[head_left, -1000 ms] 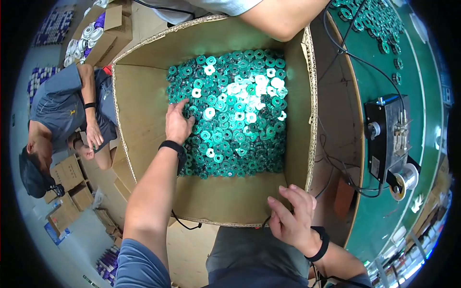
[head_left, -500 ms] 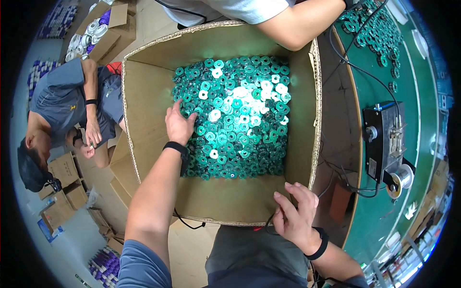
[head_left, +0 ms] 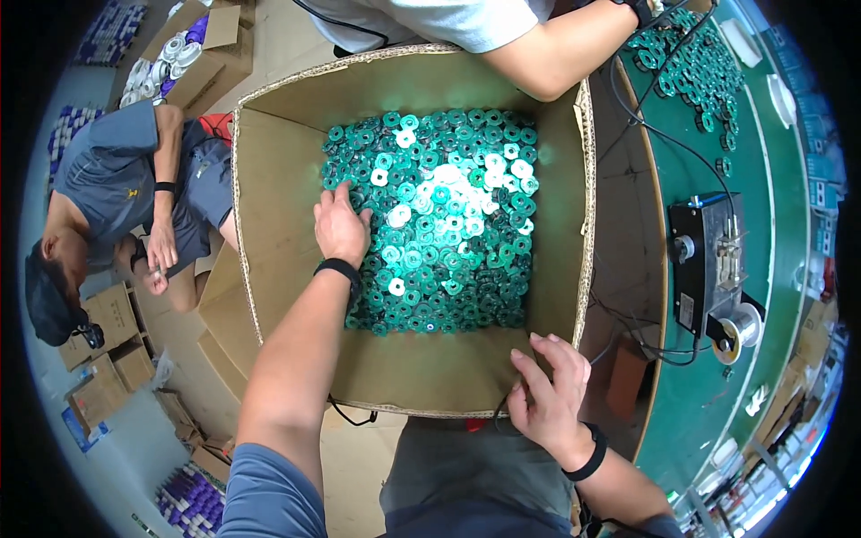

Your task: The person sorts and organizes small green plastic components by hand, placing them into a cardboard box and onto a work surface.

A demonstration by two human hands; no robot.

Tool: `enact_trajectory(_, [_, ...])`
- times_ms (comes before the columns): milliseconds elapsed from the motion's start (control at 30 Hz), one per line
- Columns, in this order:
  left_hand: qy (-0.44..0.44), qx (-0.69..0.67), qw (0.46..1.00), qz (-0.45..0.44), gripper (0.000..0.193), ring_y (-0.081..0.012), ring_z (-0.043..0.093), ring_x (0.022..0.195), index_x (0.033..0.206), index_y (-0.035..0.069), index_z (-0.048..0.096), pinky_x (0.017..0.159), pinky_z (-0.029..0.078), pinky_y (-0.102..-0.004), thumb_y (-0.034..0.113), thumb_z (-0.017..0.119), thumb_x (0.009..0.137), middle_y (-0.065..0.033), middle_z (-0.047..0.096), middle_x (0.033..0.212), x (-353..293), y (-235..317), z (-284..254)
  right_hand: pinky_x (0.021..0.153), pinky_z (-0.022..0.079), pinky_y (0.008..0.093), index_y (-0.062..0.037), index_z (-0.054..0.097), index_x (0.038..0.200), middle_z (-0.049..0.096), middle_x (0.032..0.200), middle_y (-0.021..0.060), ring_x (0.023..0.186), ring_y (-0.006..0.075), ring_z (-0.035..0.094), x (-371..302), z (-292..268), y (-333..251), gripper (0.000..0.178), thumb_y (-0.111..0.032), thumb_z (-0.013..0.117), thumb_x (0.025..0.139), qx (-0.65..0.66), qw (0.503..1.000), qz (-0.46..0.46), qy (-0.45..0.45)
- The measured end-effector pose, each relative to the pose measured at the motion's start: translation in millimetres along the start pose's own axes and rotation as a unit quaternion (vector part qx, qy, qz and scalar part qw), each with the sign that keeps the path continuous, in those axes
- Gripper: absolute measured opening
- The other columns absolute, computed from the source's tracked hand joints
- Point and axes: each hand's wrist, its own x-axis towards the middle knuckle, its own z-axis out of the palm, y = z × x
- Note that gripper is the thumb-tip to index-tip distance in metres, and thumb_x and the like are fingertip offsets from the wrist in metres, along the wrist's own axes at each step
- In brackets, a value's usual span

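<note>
The four upright edges of the tall cardboard box [head_left: 278, 224] frame the work, its top standing wide to the person. Green rings [head_left: 430, 260] lie inside in a broad overlapping bed. Between this bed and the near rim, bare cardboard shows the full width, and another bare side runs along the left.

The left hand [head_left: 342, 229] reaches in past the near rim, over the left border of the rings, with room between it and the left rim. Its fingers point away from the person and its thumb stands apart; whether the fingertips touch the rings I cannot tell. The right hand [head_left: 554, 386] is at the near right corner, fingers loosely spread and half bent, near the rim; contact is unclear.

A gap of floor separates the right rim from the wooden edge of the green counter [head_left: 686, 403]. Another person's forearm [head_left: 565, 67] crosses above the far right corner, narrowing the room there.

Counted: one box, two hands of the person, each with one black wristband [head_left: 589, 453]; two other people; on the counter one black machine [head_left: 695, 242], one spool [head_left: 743, 327] and a scattered heap of more rings. The rings in the box overlap too much to count; glare whitens many.
</note>
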Motion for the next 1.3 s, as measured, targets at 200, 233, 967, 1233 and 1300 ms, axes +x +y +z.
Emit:
enact_trajectory(200, [0.005,-0.26,0.965,-0.035,0.054,-0.031,0.068,0.114,0.146,0.008,0.059,0.096,0.056,-0.0427,0.027,0.077,0.098,-0.0155,0.068,0.136,11,-40,-1,0.106,0.043,0.0444,-0.0154,0.078,0.119,0.067,0.133,0.0082,0.128,0.0326,0.059,4,3,-6,0.048,-0.008,0.073,0.072,0.0,1.0,-0.016,0.005])
enact_trajectory(233, [-0.12,-0.435,0.882,-0.136,0.046,-0.03,0.071,0.117,0.146,0.002,0.058,0.1,0.058,-0.0419,0.033,0.057,0.112,-0.0169,0.066,0.144,16,-43,-8,0.106,0.043,0.0444,-0.0154,0.078,0.119,0.067,0.133,0.0082,0.128,0.0326,0.059,3,4,-6,0.048,-0.008,0.073,0.072,0.001,1.0,-0.013,0.005])
enact_trajectory(967, [0.07,-0.289,0.955,-0.004,0.063,-0.0312,0.045,0.15,0.162,0.002,0.039,0.124,0.036,-0.0438,-0.001,0.058,0.102,-0.0185,0.044,0.163,-159,-102,-182,0.111,0.045,0.0516,-0.0108,0.068,0.134,0.058,0.142,0.016,0.133,0.0395,0.055,4,-50,-24,0.051,-0.009,0.073,0.084,0.065,0.997,0.027,-0.001])
enact_trajectory(1233, [-0.033,-0.452,0.891,0.032,0.052,-0.0257,0.053,0.141,0.154,-0.003,0.048,0.121,0.041,-0.0404,-0.006,0.053,0.102,-0.0133,0.05,0.155,-205,-80,-248,0.111,0.049,0.0468,-0.0053,0.066,0.132,0.062,0.136,0.0184,0.129,0.0374,0.06,-17,-240,-51,0.047,-0.01,0.075,0.086,0.036,0.988,0.13,0.079])
enact_trajectory(1300, [-0.062,-0.456,0.886,0.055,0.048,-0.0233,0.057,0.135,0.15,-0.004,0.052,0.118,0.044,-0.0379,-0.007,0.052,0.102,-0.0122,0.053,0.151,-216,-77,-256,0.109,0.05,0.0467,-0.0049,0.067,0.129,0.065,0.131,0.0186,0.125,0.0375,0.063,-22,-291,-52,0.043,-0.013,0.076,0.088,0.01,0.989,0.131,0.071])
